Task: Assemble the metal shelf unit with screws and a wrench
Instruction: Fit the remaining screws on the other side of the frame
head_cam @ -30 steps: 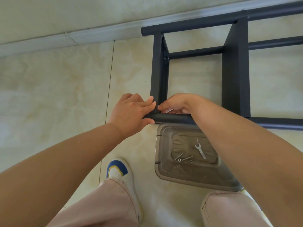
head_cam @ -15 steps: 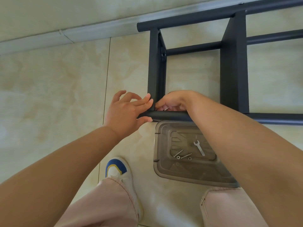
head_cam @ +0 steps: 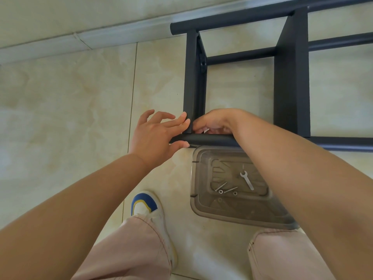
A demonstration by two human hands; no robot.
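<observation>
A room in a home, most likely; the floor (head_cam: 60, 118) is glossy cream marble-look tile with thin grout lines, one running from 12 to 6 o'clock left of centre; a pale baseboard (head_cam: 101, 37) crosses the top from 9 towards 1 o'clock, meeting a plain cream wall (head_cam: 80, 11); a dark metal shelf frame (head_cam: 290, 77) lies flat on the tiles at 1 o'clock, assembled on the floor rather than on a bench; a clear plastic container (head_cam: 232, 215) at 5 o'clock serves as a parts tray, holding a small wrench (head_cam: 247, 179) and loose screws (head_cam: 226, 188); a casual sneaker (head_cam: 144, 204) and light trousers (head_cam: 131, 249) show at 6 o'clock.
</observation>
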